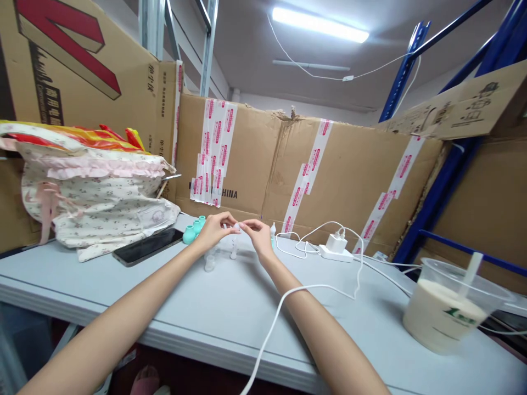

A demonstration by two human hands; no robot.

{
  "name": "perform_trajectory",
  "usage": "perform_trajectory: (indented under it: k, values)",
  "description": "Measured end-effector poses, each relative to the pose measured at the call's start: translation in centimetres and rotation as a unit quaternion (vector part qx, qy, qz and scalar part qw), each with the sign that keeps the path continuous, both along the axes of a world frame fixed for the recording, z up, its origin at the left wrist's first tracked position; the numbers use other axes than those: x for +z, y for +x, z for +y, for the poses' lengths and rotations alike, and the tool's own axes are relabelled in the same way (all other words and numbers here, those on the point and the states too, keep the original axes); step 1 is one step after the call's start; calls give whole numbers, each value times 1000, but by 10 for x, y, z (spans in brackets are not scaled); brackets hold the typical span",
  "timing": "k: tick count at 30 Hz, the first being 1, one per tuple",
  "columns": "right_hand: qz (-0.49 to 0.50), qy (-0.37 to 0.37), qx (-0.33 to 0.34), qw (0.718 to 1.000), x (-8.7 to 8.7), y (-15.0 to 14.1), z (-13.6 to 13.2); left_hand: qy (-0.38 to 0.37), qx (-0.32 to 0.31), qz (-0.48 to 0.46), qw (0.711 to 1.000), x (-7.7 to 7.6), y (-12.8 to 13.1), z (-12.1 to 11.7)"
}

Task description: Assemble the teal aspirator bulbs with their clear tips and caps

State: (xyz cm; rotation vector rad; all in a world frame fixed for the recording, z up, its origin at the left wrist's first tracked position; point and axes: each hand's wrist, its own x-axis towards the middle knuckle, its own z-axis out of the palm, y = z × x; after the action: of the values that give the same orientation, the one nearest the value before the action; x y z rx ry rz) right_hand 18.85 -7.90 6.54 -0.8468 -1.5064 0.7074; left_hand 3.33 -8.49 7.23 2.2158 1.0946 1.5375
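My left hand [214,230] and my right hand [259,237] meet above the middle of the table, fingertips pinched together. Between them is a small whitish piece [236,226], partly covered by the fingers and too small to name. Just below it, a slim translucent piece [234,250] stands upright on the table. A short clear cup-like piece [209,263] sits under my left wrist. Several rounded teal pieces [190,235] stand to the left of my left hand. Right behind my right hand shows a small bottle with a pointed white tip [273,230], its lower part hidden.
A black phone [149,247] lies at left beside a floral fabric bag [111,203]. To the right are a power strip with a charger [336,244] and a white cable [284,299] crossing my right forearm. A drink cup [444,312] stands near right. Cardboard [255,159] walls the back.
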Motion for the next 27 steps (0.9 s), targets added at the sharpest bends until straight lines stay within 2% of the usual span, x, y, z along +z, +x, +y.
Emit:
perform_trajectory:
  k: [7,9,12,14,16,20,23,27]
  values:
    - [36,-15,72,997,2,0,1,23,27,-13,999,2,0,-4]
    - [52,-41,91,994,2,1,-1,51,47,8,998,2,-1,-5]
    - [63,-113,78,989,0,0,-5,99,66,33,992,0,-2,-5]
    - [74,-169,88,979,-1,-1,-8,130,64,37,989,-1,-2,-4]
    - [103,-200,140,964,-1,-1,-10,169,57,39,983,-2,-1,-5]
    - [169,-212,245,931,3,2,-11,253,56,40,965,-3,3,-9]
    - [197,-227,285,910,9,6,-12,298,82,25,951,-4,7,-11]
    - [219,-231,311,895,12,6,-12,316,87,24,944,-5,11,-15]
